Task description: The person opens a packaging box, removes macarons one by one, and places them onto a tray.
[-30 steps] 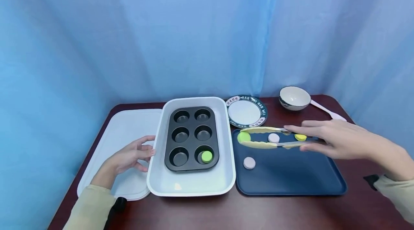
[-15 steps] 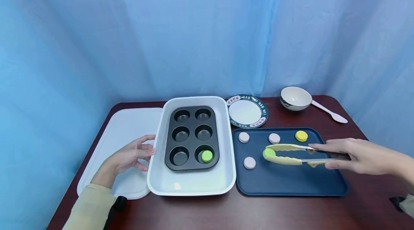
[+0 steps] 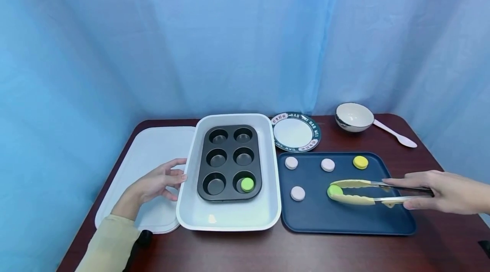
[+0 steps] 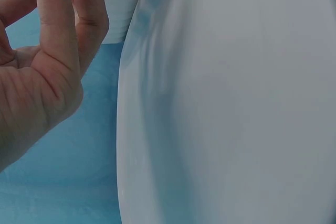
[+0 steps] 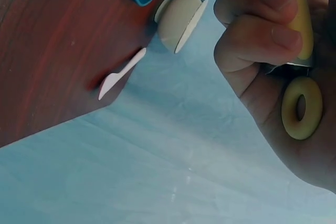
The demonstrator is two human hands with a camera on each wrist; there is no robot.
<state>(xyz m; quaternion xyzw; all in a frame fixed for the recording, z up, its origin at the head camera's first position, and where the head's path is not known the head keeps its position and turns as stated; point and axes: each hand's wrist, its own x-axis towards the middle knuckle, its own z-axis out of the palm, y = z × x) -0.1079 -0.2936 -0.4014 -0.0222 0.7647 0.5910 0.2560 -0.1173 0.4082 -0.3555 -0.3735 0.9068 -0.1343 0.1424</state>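
Note:
My right hand [image 3: 440,191] grips a pair of tongs [image 3: 379,197] with pale yellow tips and metal arms; its curled fingers show in the right wrist view. Between the tips sits a green macaron [image 3: 334,191], over the near middle of the navy tray [image 3: 344,221]. Whether it rests on the tray I cannot tell. My left hand [image 3: 158,181], fingers loosely bent, is at the left rim of a white tub [image 3: 233,219]. Inside the tub lies a dark muffin pan [image 3: 229,163]. Another green macaron [image 3: 247,184] is in its near right cup.
On the navy tray lie a yellow macaron [image 3: 360,162] and pale pink macarons [image 3: 297,194]. Behind it stand a plate [image 3: 293,132] with a green rim, a bowl [image 3: 354,117] and a white spoon [image 3: 396,134]. A white lid-like board [image 3: 149,148] lies left of the tub.
My right hand has moved right and nearer with the tongs and the green macaron, from the tray's far left corner, uncovering a pink macaron there. The left hand stays in place.

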